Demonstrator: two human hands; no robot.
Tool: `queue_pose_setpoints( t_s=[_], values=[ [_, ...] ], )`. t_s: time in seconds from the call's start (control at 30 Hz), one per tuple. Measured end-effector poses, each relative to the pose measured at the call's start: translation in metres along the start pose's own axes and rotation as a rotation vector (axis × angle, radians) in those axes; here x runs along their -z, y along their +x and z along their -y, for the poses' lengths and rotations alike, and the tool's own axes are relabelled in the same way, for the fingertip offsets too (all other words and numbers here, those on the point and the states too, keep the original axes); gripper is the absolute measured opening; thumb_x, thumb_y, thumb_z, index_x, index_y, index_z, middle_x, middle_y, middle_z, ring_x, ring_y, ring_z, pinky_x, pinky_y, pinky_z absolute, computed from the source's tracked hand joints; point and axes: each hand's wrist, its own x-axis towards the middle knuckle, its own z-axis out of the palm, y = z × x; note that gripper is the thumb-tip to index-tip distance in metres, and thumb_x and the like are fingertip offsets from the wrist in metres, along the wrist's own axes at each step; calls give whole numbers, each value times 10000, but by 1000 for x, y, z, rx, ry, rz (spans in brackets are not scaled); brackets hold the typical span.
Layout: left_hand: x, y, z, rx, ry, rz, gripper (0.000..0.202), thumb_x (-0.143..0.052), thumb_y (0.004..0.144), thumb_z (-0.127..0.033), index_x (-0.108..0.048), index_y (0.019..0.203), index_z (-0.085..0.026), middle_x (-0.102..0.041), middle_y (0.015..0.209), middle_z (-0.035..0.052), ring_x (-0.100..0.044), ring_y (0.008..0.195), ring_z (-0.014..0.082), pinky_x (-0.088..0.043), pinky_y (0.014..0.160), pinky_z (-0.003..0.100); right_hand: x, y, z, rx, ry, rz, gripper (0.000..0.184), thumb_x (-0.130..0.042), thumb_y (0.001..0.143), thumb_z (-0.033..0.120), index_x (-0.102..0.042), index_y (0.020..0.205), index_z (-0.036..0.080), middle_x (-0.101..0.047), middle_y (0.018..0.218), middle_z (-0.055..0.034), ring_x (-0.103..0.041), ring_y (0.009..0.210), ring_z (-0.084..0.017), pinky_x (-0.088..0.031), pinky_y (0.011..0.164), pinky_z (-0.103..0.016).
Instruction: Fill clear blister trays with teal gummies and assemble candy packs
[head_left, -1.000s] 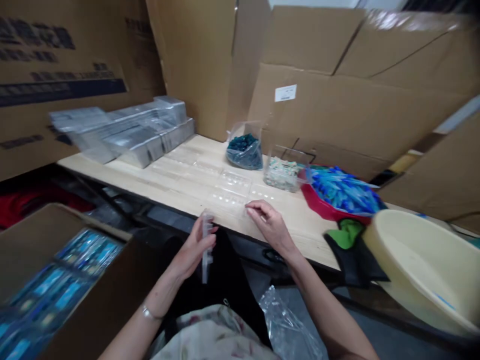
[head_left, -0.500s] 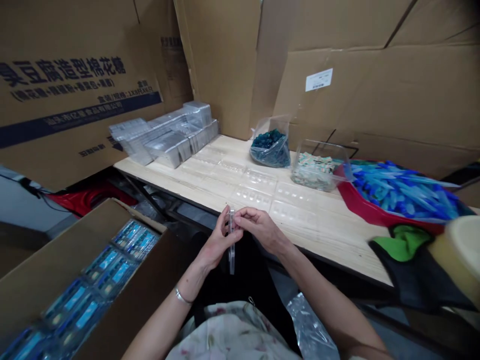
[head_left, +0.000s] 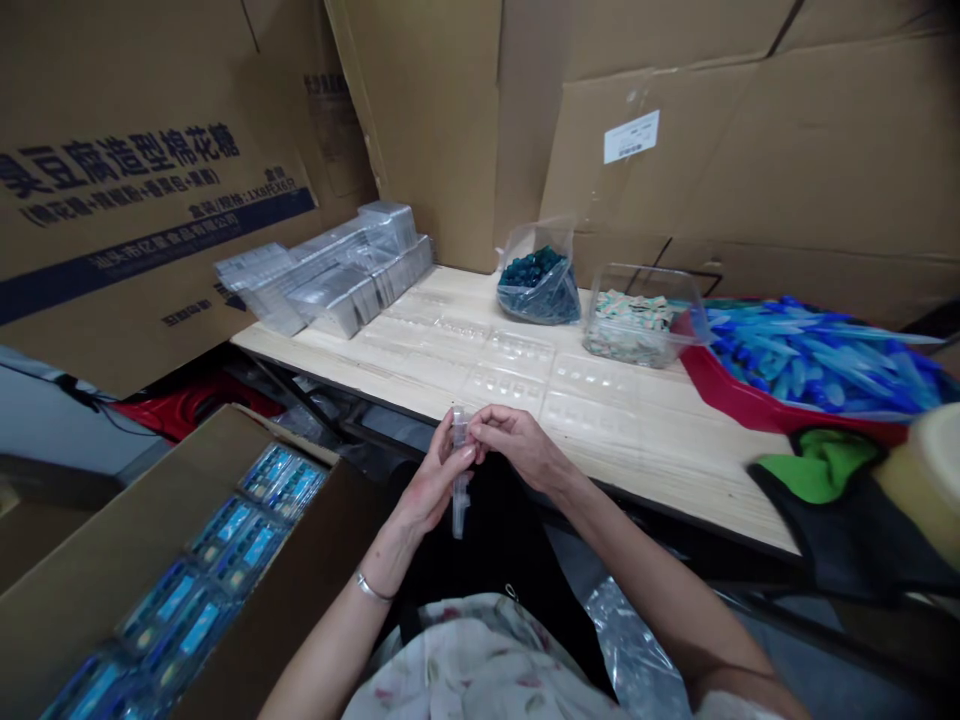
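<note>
Over my lap, my left hand (head_left: 436,482) grips a clear plastic blister tray (head_left: 459,500), held on edge so that its narrow side faces me. My right hand (head_left: 514,445) is closed in a pinch at the tray's upper right side, its fingertips touching or almost touching the plastic. Whether a small piece is between those fingertips is hidden. Just beyond my hands, several clear moulded trays (head_left: 514,388) lie flat on the pale wooden table (head_left: 697,480).
Stacked clear plastic cases (head_left: 337,280) stand at the back left. Further right are a bag of dark teal pieces (head_left: 536,280), a clear tub of small pieces (head_left: 630,330) and a red basin (head_left: 727,400) of blue pieces. A carton (head_left: 277,590) of blue packs sits at lower left.
The tray has turned slightly, so its moulded bumps now show along its edge. Both hands keep nearly the same place and hold. The camera view has shifted a little.
</note>
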Motion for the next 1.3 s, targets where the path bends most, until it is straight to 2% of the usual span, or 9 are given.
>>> queue_pose_setpoints(
  t_s=[0.3,0.43,0.6,0.77,0.9,1.1,1.2,1.27,1.3],
  values=[
    [-8,-1,3,-98,-5,33,809,-694,701,-230,-274,1390,-296,-494,1303,79,-437,1214,235,-347,1009,359,-10,-10,2,28,-73,-121,203,-626,742,339,-548,760,153,-572,616,33,-534,522,-79,-450,538,-215],
    [-2,-1,-2,-30,-71,64,724,-662,713,-270,-330,1347,-378,-424,1374,52,-416,1231,299,-397,956,484,0,-47,38,76,-223,-216,169,-550,789,327,-515,773,163,-543,565,35,-512,480,-86,-432,484,-212],
    [19,-4,-21,106,-407,198,659,-491,739,-565,-383,1336,-308,-389,1403,94,-296,1283,394,-295,940,662,31,-113,102,150,-1017,-507,59,-507,759,160,-547,715,162,-560,648,0,-511,576,-97,-401,565,-209],
    [28,-14,-25,159,-546,148,677,-508,710,-523,-392,1329,-277,-396,1394,120,-290,1267,438,-217,924,729,85,-113,88,-251,-1624,-657,169,-443,756,107,-607,793,119,-635,758,-101,-579,708,-177,-394,655,-266],
    [22,-20,-25,183,-485,28,647,-539,688,-490,-430,1292,-283,-450,1355,115,-352,1230,443,-230,904,743,128,-85,62,-502,-1593,-718,258,-405,801,119,-629,924,83,-651,877,-171,-597,837,-239,-397,713,-314],
    [22,-24,-23,125,-439,-9,640,-510,733,-503,-397,1326,-288,-462,1344,117,-383,1223,411,-199,930,727,149,-74,61,-483,-1405,-847,244,-415,837,119,-580,1014,90,-643,914,-163,-582,865,-248,-381,718,-318],
    [28,-18,-21,163,-510,41,679,-524,732,-510,-347,1355,-309,-445,1357,118,-356,1243,401,-202,950,708,147,-94,57,-322,-1406,-876,183,-414,860,159,-579,914,103,-629,831,-110,-581,830,-198,-375,685,-267],
    [31,-12,-22,156,-536,52,661,-519,760,-468,-322,1367,-296,-455,1347,131,-367,1240,386,-263,951,683,146,-112,51,-50,-1414,-906,203,-401,858,178,-572,752,151,-612,747,-74,-583,765,-158,-375,641,-228],
    [33,-8,-25,144,-532,34,641,-514,779,-430,-321,1368,-268,-475,1326,148,-389,1227,380,-305,943,665,146,-120,47,-17,-1423,-868,207,-408,846,182,-560,705,172,-615,748,-81,-585,747,-161,-384,641,-235]
  ],
)
